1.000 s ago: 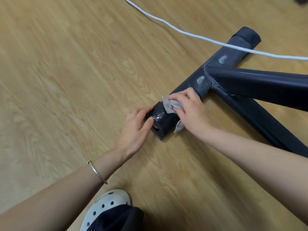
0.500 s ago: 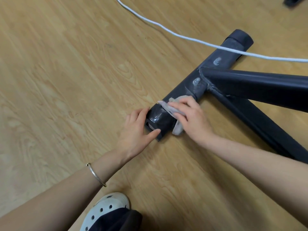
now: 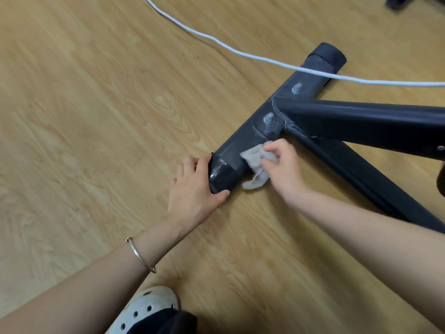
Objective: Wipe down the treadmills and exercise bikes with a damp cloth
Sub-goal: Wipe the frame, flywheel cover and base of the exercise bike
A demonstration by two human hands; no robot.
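Cloth (image 3: 255,165) is sliding up the bar (image 3: 236,145) off the cap (image 3: 222,177) now, right hand (image 3: 283,168) pinching it in a curled grip, left hand (image 3: 195,189) wrapping the cap, so it's mid-wipe and I'm guessing it's heading for the bolted joint (image 3: 277,124) next.

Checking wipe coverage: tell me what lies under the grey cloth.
The grey cloth lies against the dark base bar, its lower end by the wooden floor. The right hand grips it; the bar surface beneath is hidden.
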